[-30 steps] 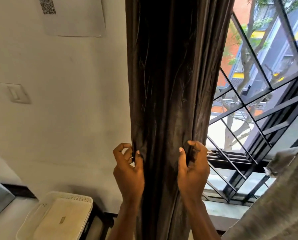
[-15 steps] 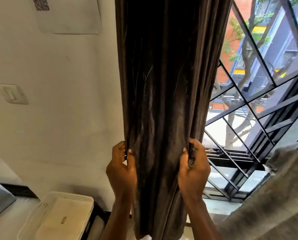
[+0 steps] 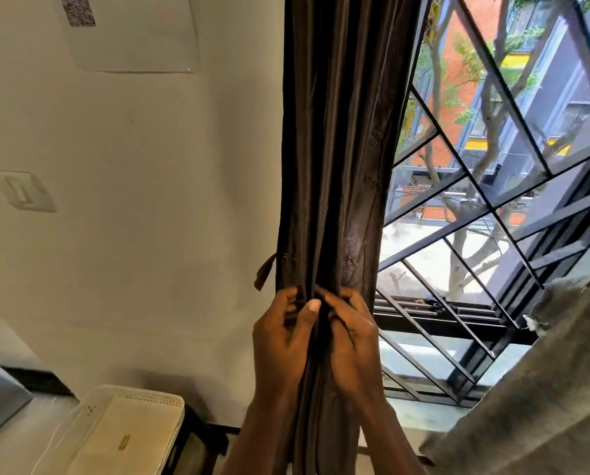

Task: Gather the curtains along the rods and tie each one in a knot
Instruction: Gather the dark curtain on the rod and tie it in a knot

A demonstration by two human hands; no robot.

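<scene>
A dark brown curtain (image 3: 334,149) hangs straight down in the middle of the view, bunched into a narrow column of folds. My left hand (image 3: 281,341) grips its left side, thumb pressed on the front folds. My right hand (image 3: 353,341) grips its right side right beside the left hand, fingers curled into the cloth. Both hands squeeze the folds together at one height. A small loose tab of fabric (image 3: 264,275) sticks out at the curtain's left edge just above my left hand. The rod is out of view.
A white wall (image 3: 149,200) with a light switch (image 3: 26,192) and a taped sheet (image 3: 132,32) lies to the left. A window with black diagonal bars (image 3: 485,200) is on the right. A white device (image 3: 115,433) sits low left. Grey cloth (image 3: 543,389) fills the lower right corner.
My hands, which held the curtain's two outer edges apart, have come together at the middle, pinching the folds into a much narrower bundle.
</scene>
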